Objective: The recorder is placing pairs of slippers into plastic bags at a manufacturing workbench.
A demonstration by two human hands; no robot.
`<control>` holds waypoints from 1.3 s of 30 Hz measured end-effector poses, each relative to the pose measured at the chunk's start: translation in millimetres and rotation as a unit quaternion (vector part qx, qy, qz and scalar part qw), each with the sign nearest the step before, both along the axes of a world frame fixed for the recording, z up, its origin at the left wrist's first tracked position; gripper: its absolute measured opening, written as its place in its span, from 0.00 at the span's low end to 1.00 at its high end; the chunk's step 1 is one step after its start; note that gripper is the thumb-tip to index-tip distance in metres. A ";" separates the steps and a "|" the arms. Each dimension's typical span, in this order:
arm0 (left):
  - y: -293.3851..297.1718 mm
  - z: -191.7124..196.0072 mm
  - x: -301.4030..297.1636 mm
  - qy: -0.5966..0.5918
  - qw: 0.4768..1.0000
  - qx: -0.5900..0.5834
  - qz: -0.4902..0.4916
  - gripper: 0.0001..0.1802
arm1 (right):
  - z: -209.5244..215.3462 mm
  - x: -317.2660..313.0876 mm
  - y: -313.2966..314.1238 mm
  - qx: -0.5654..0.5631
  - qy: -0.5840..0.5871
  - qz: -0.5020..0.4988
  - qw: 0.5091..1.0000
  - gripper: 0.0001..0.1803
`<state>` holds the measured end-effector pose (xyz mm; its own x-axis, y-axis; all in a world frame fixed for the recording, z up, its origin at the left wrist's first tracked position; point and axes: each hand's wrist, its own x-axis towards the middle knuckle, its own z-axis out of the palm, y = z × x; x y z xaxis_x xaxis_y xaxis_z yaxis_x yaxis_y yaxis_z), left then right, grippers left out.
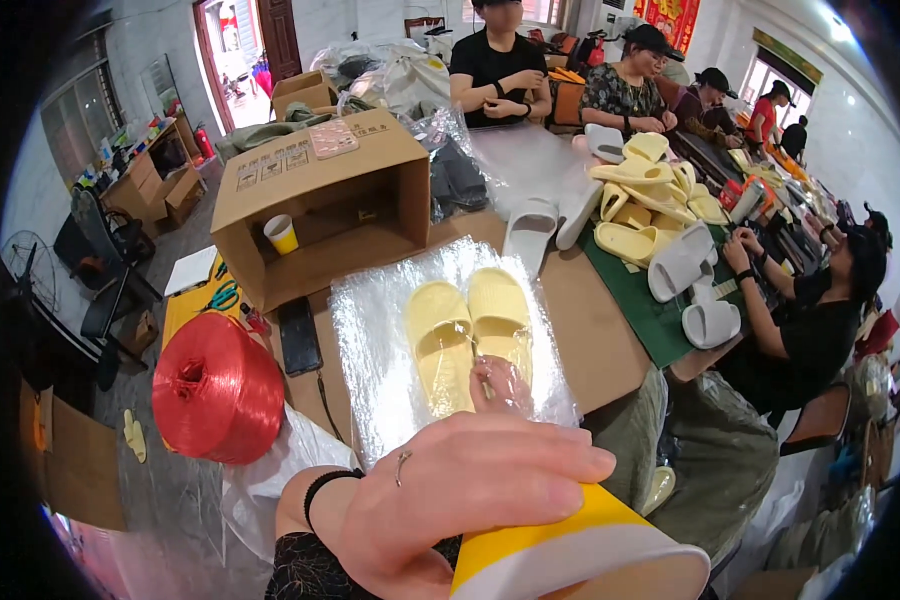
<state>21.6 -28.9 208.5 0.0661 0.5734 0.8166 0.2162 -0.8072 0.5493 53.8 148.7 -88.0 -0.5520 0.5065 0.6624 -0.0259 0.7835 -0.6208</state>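
Observation:
My left hand (470, 470), with a ring and a black wrist band, is wrapped round a yellow and white paper cup (590, 540) close to the camera. The cup is tilted, its wide mouth toward the lower right. Beyond it, a pair of pale yellow slippers (440, 345) lies side by side, toes away from me, on a clear plastic bag (370, 330). My right hand (502, 385) is closed at the slippers' inner edges, with clear film over its fingers. The left hand and cup hide the rest of the right hand and its forearm.
An open cardboard box (320, 180) holds another cup (281, 234). A red twine roll (217, 388), black phone (299, 336) and scissors (222, 296) lie left. Yellow slippers (640, 190) and grey slippers (681, 262) are heaped right. Several people work around the table.

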 end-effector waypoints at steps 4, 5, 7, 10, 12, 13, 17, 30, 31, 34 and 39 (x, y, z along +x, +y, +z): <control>-17.3 8.7 20.2 0.004 0.987 -0.048 0.152 0.20 | 9.9 1.0 -1.5 0.087 0.026 -0.002 0.996 0.14; -21.4 9.0 22.9 0.039 0.971 -0.060 0.230 0.20 | 14.5 2.4 -4.0 0.076 0.019 -0.002 0.997 0.15; -25.5 15.5 21.9 0.059 0.967 -0.067 0.239 0.19 | 9.2 0.5 -1.1 0.078 0.018 0.004 0.997 0.16; -24.5 13.8 24.5 0.073 0.960 -0.063 0.264 0.17 | 6.6 0.5 1.4 0.080 0.018 0.007 0.997 0.16; -20.3 8.6 24.1 0.067 0.956 -0.052 0.281 0.16 | 5.8 0.7 3.1 0.079 0.020 0.003 0.997 0.16; -19.0 6.7 22.9 0.066 0.955 -0.029 0.288 0.15 | 6.7 -0.2 3.5 0.079 0.018 0.008 0.997 0.15; -14.8 -0.3 26.5 0.040 0.945 0.028 0.322 0.14 | 11.1 -0.1 2.7 0.076 0.021 0.027 0.997 0.15; -10.5 1.7 55.7 -0.023 0.897 0.050 0.439 0.18 | 14.0 1.3 -2.5 0.034 -0.002 -0.011 0.999 0.11; -13.0 10.0 63.6 -0.033 0.881 0.004 0.471 0.18 | 15.0 1.8 -0.1 0.059 0.005 -0.007 0.998 0.11; 17.6 5.1 17.8 0.047 0.902 0.149 0.402 0.19 | 16.7 0.9 -2.8 0.083 0.015 -0.011 0.996 0.11; 21.0 -3.4 62.7 -0.219 0.855 0.244 0.402 0.22 | 37.9 5.7 -4.9 0.058 0.013 0.019 0.998 0.11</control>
